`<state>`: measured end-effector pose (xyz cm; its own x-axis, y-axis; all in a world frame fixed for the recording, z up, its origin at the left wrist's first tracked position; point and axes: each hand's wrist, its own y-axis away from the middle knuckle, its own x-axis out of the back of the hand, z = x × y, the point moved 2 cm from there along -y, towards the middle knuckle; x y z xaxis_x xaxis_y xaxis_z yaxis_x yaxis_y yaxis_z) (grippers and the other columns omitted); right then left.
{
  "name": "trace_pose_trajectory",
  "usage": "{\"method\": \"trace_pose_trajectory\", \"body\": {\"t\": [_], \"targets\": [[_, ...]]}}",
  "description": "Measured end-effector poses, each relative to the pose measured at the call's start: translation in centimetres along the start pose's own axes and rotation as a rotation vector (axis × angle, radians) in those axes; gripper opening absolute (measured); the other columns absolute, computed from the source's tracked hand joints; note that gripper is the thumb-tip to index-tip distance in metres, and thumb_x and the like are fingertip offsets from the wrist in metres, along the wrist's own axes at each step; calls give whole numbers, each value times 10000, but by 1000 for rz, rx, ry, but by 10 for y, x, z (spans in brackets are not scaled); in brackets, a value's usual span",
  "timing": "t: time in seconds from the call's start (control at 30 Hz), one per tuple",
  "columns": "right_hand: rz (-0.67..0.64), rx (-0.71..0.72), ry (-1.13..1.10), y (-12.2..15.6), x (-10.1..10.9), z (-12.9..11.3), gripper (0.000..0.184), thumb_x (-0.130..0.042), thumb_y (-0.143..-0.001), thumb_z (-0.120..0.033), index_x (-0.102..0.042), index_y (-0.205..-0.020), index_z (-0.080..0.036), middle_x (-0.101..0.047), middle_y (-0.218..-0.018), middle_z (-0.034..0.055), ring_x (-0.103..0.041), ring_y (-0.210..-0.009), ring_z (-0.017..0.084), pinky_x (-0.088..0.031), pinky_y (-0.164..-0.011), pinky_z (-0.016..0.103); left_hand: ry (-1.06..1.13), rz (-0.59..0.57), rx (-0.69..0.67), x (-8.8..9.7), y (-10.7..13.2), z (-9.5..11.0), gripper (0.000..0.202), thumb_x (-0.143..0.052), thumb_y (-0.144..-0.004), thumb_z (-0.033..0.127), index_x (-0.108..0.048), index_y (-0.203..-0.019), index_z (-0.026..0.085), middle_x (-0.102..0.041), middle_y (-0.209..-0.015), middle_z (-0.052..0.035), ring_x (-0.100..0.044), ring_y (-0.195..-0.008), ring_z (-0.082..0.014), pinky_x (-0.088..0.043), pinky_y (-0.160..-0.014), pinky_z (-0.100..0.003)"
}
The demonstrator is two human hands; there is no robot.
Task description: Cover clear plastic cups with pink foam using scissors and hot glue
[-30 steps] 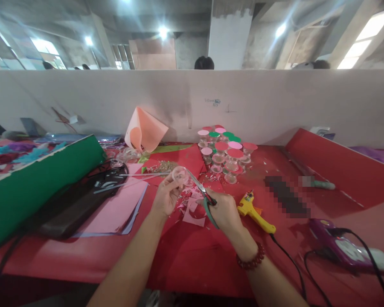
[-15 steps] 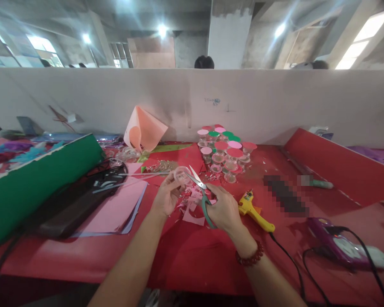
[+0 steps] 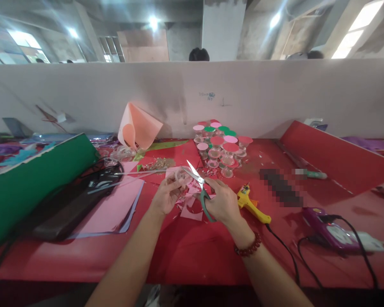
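Note:
My left hand (image 3: 166, 195) pinches a small clear plastic cup (image 3: 181, 174) above the table. Closed around the green handles of a pair of scissors (image 3: 199, 181) is my right hand (image 3: 224, 201). The scissors' blades are spread and meet the cup's edge; whether they touch it, I cannot tell. Below both hands lie pink paper scraps (image 3: 192, 212), one with a round cut-out. Behind them stand several clear cups topped with red, pink and green paper discs (image 3: 230, 147).
A yellow glue gun (image 3: 251, 204) with a black cord lies right of my right hand, near a purple power strip (image 3: 326, 230). Pink sheets (image 3: 115, 204) and a black case (image 3: 73, 204) lie left. Green (image 3: 45, 179) and red boards (image 3: 333, 157) flank the table.
The whole view has shifted slightly. The cup in my left hand looks turned a little, with its round opening less plain to see. Both hands keep their hold.

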<state>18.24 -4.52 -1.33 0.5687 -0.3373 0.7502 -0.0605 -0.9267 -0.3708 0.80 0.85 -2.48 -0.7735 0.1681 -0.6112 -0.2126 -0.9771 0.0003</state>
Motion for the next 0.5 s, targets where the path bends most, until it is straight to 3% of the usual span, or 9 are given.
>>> {"method": "trace_pose_trajectory", "body": {"t": [0.17, 0.33, 0.5], "targets": [[-6, 21, -41, -1, 1, 2, 363, -626, -788, -359, -674, -1140, -285, -712, -1029, 43, -657, -874, 214, -437, -706, 267, 0, -4, 1, -4, 2, 2, 274, -850, -565, 153, -684, -782, 133, -661, -716, 10, -575, -551, -68, -511, -583, -195], [-10, 29, -73, -2, -3, 7, 262, -613, -796, -343, -718, -1011, -237, -696, -836, 40, -586, -681, 156, -391, -642, 235, 2, -6, 21, -6, 4, 3, 217, -823, -600, 149, -688, -769, 138, -696, -763, -9, -561, -532, -64, -505, -579, -208], [-56, -5, -227, -2, -5, 6, 233, -634, -786, -380, -722, -909, -203, -527, -604, -29, -412, -553, 112, -321, -563, 222, -19, 33, 28, -4, 2, 2, 274, -808, -613, 129, -703, -866, 129, -710, -816, -26, -584, -561, -68, -512, -592, -198]]}}
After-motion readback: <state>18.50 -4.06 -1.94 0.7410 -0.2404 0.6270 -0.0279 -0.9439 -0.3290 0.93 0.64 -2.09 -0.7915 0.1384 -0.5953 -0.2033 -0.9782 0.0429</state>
